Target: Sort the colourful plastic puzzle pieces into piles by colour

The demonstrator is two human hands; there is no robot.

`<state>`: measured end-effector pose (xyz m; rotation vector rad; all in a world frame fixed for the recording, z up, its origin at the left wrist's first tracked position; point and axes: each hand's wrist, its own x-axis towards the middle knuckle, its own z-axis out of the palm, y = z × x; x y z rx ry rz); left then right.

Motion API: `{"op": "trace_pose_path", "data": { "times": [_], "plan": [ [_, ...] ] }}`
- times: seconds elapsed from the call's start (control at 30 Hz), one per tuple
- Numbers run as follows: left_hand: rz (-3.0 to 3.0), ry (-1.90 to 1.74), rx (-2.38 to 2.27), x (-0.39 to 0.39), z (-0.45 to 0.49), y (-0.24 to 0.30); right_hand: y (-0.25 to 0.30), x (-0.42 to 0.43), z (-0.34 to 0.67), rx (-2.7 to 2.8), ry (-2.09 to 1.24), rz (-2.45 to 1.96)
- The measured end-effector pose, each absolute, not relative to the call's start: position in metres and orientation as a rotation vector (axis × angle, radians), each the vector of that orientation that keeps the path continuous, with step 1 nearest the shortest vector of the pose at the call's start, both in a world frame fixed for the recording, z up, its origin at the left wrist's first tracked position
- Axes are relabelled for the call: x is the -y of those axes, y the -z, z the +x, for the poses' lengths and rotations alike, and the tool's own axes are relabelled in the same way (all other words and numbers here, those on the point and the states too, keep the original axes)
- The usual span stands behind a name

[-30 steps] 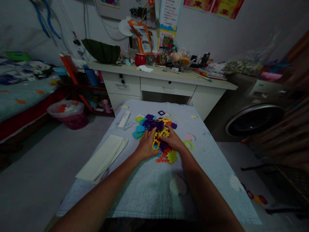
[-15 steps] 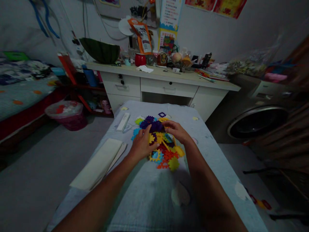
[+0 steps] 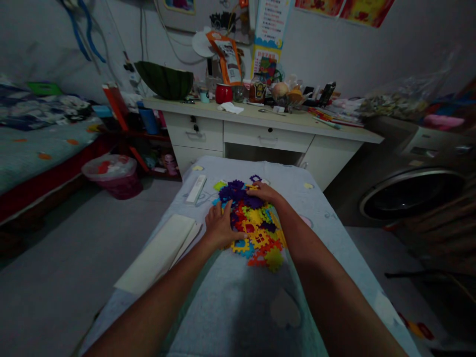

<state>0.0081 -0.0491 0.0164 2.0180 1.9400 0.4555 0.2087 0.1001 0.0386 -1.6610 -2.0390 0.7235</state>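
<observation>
A loose heap of plastic gear-shaped toy pieces [image 3: 256, 216] in purple, yellow, red, orange, green and blue lies on the cloth-covered table. My left hand [image 3: 220, 227] rests along the heap's left side, open, with thumb and fingers spread apart. Its thumb tip is close to a yellow square-holed piece [image 3: 240, 246]. At the far right of the heap, the fingers of my right hand [image 3: 267, 193] close around the edge of a purple gear piece [image 3: 255, 202]. Part of that piece is hidden under the fingers. A small purple ring piece [image 3: 255, 178] lies just beyond.
A long white box [image 3: 196, 189] and a folded cream sheet [image 3: 159, 253] lie on the table's left side. Beyond stands a white desk [image 3: 267, 130] bearing a watermelon half [image 3: 163, 80] and jars. A washing machine [image 3: 416, 168] stands right, a pink bin [image 3: 111, 178] left.
The hands have moved apart, and a yellow part with red and yellow pieces now shows between them. My left hand's fingers have spread; my right hand has closed on a purple piece. The view has shifted slightly.
</observation>
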Motion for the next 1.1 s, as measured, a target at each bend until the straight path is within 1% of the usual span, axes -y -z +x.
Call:
{"op": "trace_pose_path", "data": {
  "times": [0.1,0.17,0.23,0.3,0.4,0.53,0.67,0.73,0.83,0.93,1.03,1.1],
  "plan": [
    [2.044,-0.512,-1.923,0.044,0.013,-0.019,-0.041,-0.089,0.206,2.011,-0.938,-1.584],
    [2.073,-0.589,-1.869,0.042,0.016,-0.020,-0.042,-0.079,0.207,1.978,-1.135,-1.430],
    [2.109,-0.690,-1.782,0.039,0.019,-0.019,-0.044,-0.068,0.207,2.007,-1.244,-1.243],
    [2.129,-0.784,-1.700,0.035,0.021,-0.016,-0.046,-0.056,0.207,2.093,-1.175,-1.082],
    [2.150,-0.907,-1.600,0.032,0.023,-0.014,-0.055,-0.039,0.206,2.184,-0.987,-0.963],
    [2.176,-0.951,-1.568,0.037,0.022,-0.021,-0.070,-0.018,0.217,2.200,-0.978,-0.884],
    [2.157,-0.723,-1.709,0.049,0.005,-0.031,-0.079,0.009,0.251,2.215,-0.887,-0.994],
    [2.146,-0.601,-1.668,0.057,-0.012,-0.032,-0.077,0.026,0.274,2.206,-0.811,-1.131],
    [2.129,-0.527,-1.559,0.070,-0.033,-0.029,-0.064,0.055,0.307,2.166,-0.693,-1.430],
    [2.122,-0.470,-1.554,0.083,-0.035,-0.025,-0.043,0.080,0.320,2.209,-0.699,-1.631],
    [2.119,-0.402,-1.632,0.092,-0.014,-0.022,-0.026,0.093,0.308,2.253,-0.679,-1.633],
    [2.160,-0.440,-1.672,0.093,0.003,-0.019,-0.022,0.094,0.292,2.258,-0.630,-1.573]
  ]
}}
